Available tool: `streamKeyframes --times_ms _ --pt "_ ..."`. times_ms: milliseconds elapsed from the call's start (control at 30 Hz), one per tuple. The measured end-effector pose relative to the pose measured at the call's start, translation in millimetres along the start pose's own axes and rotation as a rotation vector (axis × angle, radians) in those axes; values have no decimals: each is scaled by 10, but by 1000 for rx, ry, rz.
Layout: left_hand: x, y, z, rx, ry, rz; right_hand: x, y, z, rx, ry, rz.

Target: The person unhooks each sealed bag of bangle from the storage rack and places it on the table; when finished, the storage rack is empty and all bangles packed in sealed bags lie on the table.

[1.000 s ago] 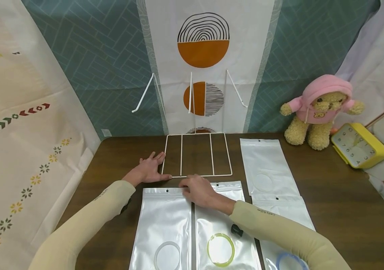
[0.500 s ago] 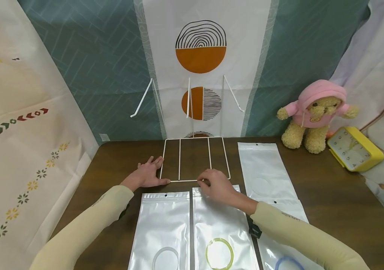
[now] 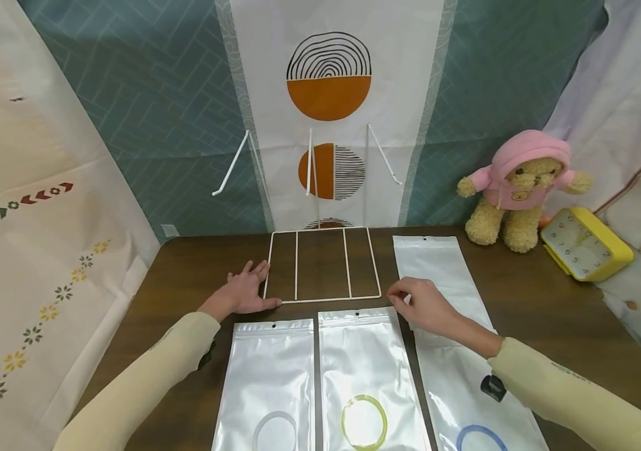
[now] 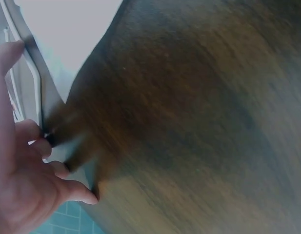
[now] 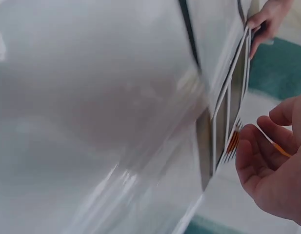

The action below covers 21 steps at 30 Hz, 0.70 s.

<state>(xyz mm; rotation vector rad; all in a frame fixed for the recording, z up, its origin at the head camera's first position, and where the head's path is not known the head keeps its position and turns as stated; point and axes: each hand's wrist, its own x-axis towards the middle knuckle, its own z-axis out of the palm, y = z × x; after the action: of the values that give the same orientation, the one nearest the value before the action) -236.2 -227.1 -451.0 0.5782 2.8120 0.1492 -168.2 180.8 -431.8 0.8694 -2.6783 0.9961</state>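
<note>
A white wire rack [image 3: 348, 297] stands on the dark table, its rectangular base flat and its three prongs rising at the back. My left hand [image 3: 245, 292] rests at the base's left front corner, thumb on the front wire and fingers spread along the side; the left wrist view shows the same hand [image 4: 28, 190] with its thumb against the wire. Just off the right front corner, my right hand [image 3: 423, 305] is above a silver zip bag [image 3: 427, 254], fingers loosely curled. The right wrist view shows nothing in this hand [image 5: 277, 161].
More silver zip bags lie in front of the rack: a left one [image 3: 275, 369], a middle one [image 3: 354, 357] with a yellow-green ring, and a right one [image 3: 461, 376] with a blue ring. A teddy bear [image 3: 523, 188] and yellow clock [image 3: 588, 244] are at back right.
My right hand has moved rightward along the rack's front wire, past its right corner and over the far right bag. My left hand stays at the left corner.
</note>
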Motion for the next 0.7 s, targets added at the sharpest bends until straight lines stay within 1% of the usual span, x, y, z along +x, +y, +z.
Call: streamKeyframes --times_ms 133,267,467,600,700 --pt "-11 -21 -7 -4 0 -10 -103 80 -142 -33 26 4" --pt "-26 -47 7 -15 21 0 -169 128 -266 -53 58 13" --pt "-53 -71 26 -36 54 15 -218 209 -400 -83 83 47" --pt "-66 -69 28 -45 61 17 -235 256 -455 -76 112 44" --pt "-74 -77 34 -68 70 14 -242 281 -494 -82 128 42"
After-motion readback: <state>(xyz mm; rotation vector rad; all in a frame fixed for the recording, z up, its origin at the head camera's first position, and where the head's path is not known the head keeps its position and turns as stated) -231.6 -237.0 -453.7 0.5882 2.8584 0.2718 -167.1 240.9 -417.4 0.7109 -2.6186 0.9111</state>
